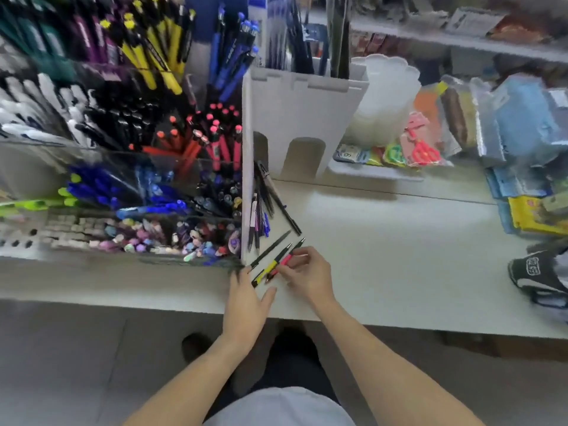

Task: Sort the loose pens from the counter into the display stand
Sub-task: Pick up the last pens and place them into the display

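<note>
Head view, right hand point(302, 273) pinching pink pen point(284, 261), left hand point(247, 298) flat, stand point(123, 155) blurred

Counter point(384, 256): broad bare stretch at centre and right of the hands, open to approach from the near edge.
Stand point(123, 186): packed compartments block the left; its white side panel point(247, 179) forms a wall.
Loose pens point(264, 210): lie along the panel's foot, narrowing that strip.
White box point(301, 118): closes the far side.
Packaged goods point(522, 167): crowd the right edge.
</note>
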`<action>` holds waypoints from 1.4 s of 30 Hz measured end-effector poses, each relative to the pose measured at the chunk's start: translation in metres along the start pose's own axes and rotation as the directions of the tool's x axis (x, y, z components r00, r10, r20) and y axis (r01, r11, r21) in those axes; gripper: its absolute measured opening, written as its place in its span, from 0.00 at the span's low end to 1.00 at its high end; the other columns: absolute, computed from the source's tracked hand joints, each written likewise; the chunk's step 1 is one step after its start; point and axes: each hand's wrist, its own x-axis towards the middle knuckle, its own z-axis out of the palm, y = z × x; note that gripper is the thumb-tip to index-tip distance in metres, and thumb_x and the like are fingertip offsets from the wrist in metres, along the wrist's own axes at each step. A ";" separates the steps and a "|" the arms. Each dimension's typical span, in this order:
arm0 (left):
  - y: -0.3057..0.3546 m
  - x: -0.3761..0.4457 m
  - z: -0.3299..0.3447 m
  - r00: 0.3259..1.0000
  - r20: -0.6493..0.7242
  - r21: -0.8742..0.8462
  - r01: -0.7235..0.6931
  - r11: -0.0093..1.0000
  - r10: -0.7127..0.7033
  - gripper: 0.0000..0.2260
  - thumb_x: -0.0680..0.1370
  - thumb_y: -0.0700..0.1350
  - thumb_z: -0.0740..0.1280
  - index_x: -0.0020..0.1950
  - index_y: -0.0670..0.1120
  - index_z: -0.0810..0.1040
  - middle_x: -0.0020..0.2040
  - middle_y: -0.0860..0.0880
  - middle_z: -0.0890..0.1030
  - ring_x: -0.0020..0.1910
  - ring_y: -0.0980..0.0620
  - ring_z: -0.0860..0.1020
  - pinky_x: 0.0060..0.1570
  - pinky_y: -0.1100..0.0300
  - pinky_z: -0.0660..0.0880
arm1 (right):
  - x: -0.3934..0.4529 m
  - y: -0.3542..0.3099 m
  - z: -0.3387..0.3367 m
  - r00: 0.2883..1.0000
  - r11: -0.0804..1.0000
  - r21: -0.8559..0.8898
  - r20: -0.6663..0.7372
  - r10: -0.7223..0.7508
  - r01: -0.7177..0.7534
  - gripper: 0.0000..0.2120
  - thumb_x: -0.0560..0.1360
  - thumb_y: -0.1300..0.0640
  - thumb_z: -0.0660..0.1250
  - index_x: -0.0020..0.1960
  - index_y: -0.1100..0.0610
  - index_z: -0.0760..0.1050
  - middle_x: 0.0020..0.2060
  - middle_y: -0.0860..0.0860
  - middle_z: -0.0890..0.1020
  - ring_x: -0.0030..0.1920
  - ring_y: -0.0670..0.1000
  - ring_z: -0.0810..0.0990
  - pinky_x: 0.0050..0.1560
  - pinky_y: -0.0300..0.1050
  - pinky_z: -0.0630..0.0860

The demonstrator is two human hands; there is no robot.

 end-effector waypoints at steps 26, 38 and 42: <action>0.027 0.014 0.053 0.966 -0.191 0.309 0.225 0.924 -0.171 0.12 0.82 0.49 0.65 0.50 0.39 0.75 0.43 0.44 0.74 0.42 0.49 0.70 0.41 0.55 0.69 | 0.154 -0.104 -0.013 0.893 0.919 -0.226 0.394 -0.218 0.325 0.20 0.74 0.46 0.76 0.48 0.65 0.84 0.42 0.58 0.87 0.41 0.55 0.85 0.48 0.47 0.81; 0.019 -0.028 0.014 0.870 0.111 -0.231 0.493 0.839 -0.481 0.14 0.85 0.48 0.59 0.42 0.43 0.72 0.33 0.49 0.75 0.31 0.52 0.72 0.34 0.60 0.69 | 0.158 -0.114 0.013 0.790 0.976 -0.185 0.613 0.021 0.118 0.10 0.71 0.54 0.80 0.39 0.58 0.81 0.42 0.56 0.87 0.42 0.56 0.88 0.47 0.53 0.85; 0.011 -0.046 0.013 0.846 0.148 -0.279 0.533 0.799 -0.512 0.15 0.85 0.49 0.58 0.44 0.42 0.72 0.35 0.47 0.75 0.32 0.52 0.71 0.37 0.56 0.71 | 0.157 -0.114 0.013 0.803 0.976 -0.189 0.595 0.029 0.105 0.10 0.74 0.55 0.77 0.41 0.59 0.79 0.42 0.55 0.85 0.38 0.52 0.85 0.31 0.35 0.80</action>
